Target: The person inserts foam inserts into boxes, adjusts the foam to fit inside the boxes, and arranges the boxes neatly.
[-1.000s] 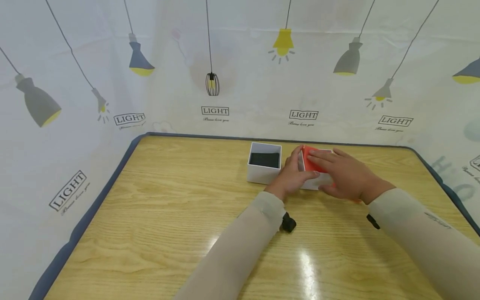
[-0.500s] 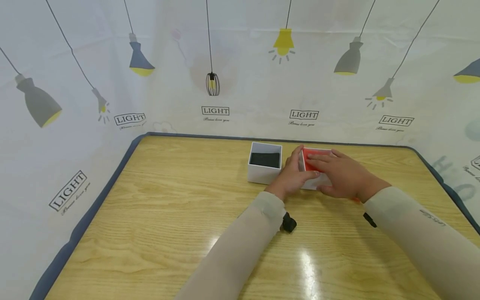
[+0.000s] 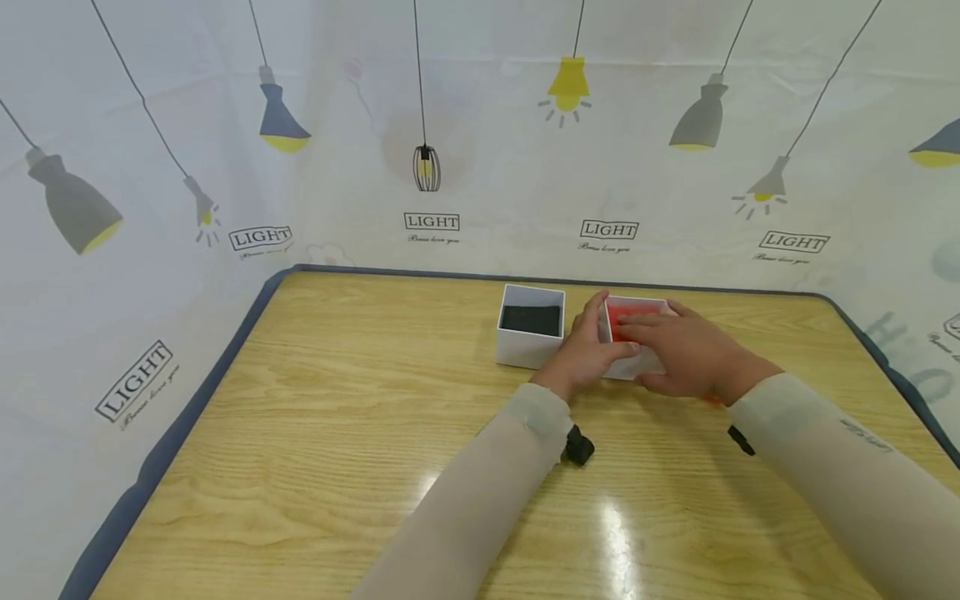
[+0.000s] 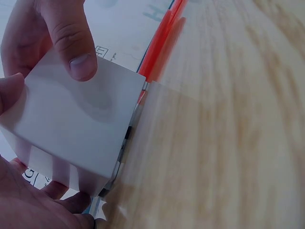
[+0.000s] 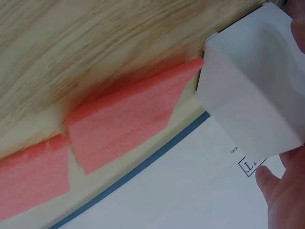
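Two white boxes stand near the back of the table. My left hand [image 3: 588, 350] grips the right box [image 3: 628, 365], its fingers along the left wall and its thumb over the near edge. Red flat material [image 3: 636, 310] lies inside that box, with the fingers of my right hand [image 3: 693, 346] reaching in and pressing on it. In the left wrist view the right thumb [image 4: 82, 64] rests against the outside of the box's front wall. What the red material's lower part looks like is hidden by the walls and fingers.
The left white box [image 3: 528, 350] holds a dark, flat-topped piece [image 3: 531, 320]. To the right of the gripped box, red rectangular pieces [image 5: 126, 107] lie on the wooden table [image 3: 337, 400], mostly behind the right hand in the head view. A printed cloth [image 3: 495, 167] walls the back.
The red material, which stuck up above the right box's rim one second ago, now sits lower inside. My right hand has shifted slightly left; the left hand keeps its place.
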The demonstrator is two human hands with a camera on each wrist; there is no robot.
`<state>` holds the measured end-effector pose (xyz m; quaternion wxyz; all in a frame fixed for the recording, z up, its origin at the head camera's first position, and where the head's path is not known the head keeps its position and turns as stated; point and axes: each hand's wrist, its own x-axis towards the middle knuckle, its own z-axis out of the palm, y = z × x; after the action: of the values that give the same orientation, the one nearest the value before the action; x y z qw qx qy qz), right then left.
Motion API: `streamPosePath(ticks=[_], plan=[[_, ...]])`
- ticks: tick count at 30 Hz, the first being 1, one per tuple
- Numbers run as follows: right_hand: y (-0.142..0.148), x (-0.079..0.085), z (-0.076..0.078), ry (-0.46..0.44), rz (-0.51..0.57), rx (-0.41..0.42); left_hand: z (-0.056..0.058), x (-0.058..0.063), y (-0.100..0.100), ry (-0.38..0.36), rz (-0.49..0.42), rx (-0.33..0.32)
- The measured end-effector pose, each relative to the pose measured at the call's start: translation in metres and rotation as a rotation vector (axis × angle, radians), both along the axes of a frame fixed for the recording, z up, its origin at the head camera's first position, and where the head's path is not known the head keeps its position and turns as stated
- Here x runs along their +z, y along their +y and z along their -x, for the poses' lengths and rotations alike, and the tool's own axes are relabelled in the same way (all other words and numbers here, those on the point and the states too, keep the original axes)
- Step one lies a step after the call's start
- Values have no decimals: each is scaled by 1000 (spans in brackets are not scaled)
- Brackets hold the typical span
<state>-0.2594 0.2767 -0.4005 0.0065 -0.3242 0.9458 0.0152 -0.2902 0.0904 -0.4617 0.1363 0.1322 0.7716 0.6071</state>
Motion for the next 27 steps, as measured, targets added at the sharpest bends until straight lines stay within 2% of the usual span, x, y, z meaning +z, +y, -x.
streamPosePath(ticks=[7, 19, 24, 27], plan=[[6, -1, 1, -12, -24, -22, -1, 0, 1, 2, 9, 13], [-2, 2, 5, -4, -68, -20, 1, 1, 1, -4, 0, 15], [-3, 1, 5, -19, -65, -27, -1, 2, 1, -10, -3, 18], [-1, -1, 5, -21, -23, -34, -2, 3, 1, -19, -1, 18]])
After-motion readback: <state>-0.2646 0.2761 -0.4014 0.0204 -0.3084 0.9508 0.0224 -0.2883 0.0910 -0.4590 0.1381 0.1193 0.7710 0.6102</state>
